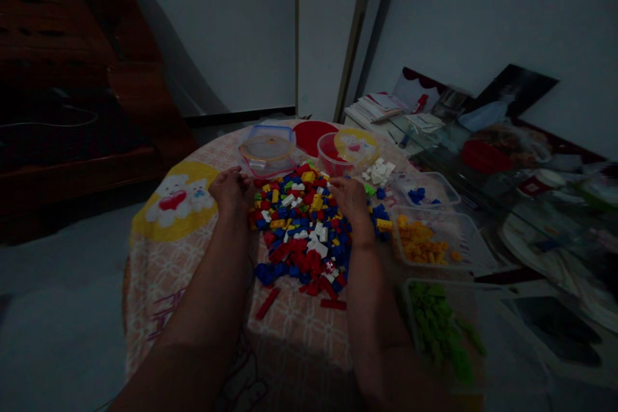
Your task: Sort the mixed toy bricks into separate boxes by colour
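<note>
Across the middle of the round table's patterned cloth [183, 251], seen from the head camera, lies the pile of mixed bricks [302, 232], red, blue, yellow and white jumbled together, and everything else is arranged around it. The left hand [230, 190] rests at the pile's left edge and the right hand [351, 201] at its right edge, both forearms running down either side. The two seem to wall the heap in, probably so the bricks do not spread over the cloth. Both hands have their fingers curled downward against the bricks. The light is too dim to tell whether either one pinches a brick or only rests cupped on the heap. To the right of the pile stand clear trays, each with a single colour, which suggests the colours are kept apart on purpose and within the right hand's reach: the tray of blue bricks [420, 193] farthest back, the tray of orange bricks [425, 241] just beside the right wrist, and the tray of green bricks [437, 325] nearest the person. A small heap of white bricks [379, 172] sits loose behind the pile's right corner. Behind the pile are a red tub [333, 151] and a clear lidded box [267, 149], both touching or nearly touching the bricks. One long red brick [267, 302] lies apart, in front of the pile.
</note>
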The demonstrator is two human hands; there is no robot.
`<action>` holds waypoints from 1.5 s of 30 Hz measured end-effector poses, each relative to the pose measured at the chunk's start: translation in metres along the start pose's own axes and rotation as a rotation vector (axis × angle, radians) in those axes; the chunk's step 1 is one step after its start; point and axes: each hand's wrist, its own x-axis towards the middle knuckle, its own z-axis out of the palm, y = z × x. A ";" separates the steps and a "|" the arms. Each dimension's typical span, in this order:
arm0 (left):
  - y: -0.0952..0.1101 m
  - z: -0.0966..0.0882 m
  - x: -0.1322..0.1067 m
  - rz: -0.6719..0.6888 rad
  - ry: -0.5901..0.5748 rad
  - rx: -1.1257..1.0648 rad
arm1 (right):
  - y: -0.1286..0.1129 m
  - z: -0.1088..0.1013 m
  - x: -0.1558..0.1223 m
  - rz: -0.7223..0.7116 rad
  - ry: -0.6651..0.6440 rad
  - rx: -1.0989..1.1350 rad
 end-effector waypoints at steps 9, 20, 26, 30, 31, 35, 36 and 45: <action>0.006 0.003 -0.009 -0.057 0.028 -0.043 | -0.016 0.014 -0.005 0.033 -0.110 -0.315; 0.003 0.002 -0.004 -0.061 0.029 -0.042 | 0.004 0.013 0.005 0.139 0.074 0.111; 0.005 0.001 -0.007 -0.072 0.024 -0.040 | 0.023 0.009 0.013 0.333 0.376 0.753; 0.008 0.003 -0.010 -0.075 0.042 -0.048 | 0.042 -0.006 0.013 0.419 0.765 0.990; 0.008 0.003 -0.010 -0.073 0.042 -0.045 | 0.049 -0.010 0.013 0.407 0.859 0.990; 0.008 0.002 -0.010 -0.059 0.034 -0.042 | 0.072 -0.026 0.008 0.331 1.050 0.894; 0.007 0.001 -0.010 -0.058 0.029 -0.040 | 0.074 -0.029 0.007 0.336 1.063 0.891; 0.004 0.001 -0.006 -0.060 0.032 -0.055 | 0.028 -0.028 -0.001 0.356 0.383 0.888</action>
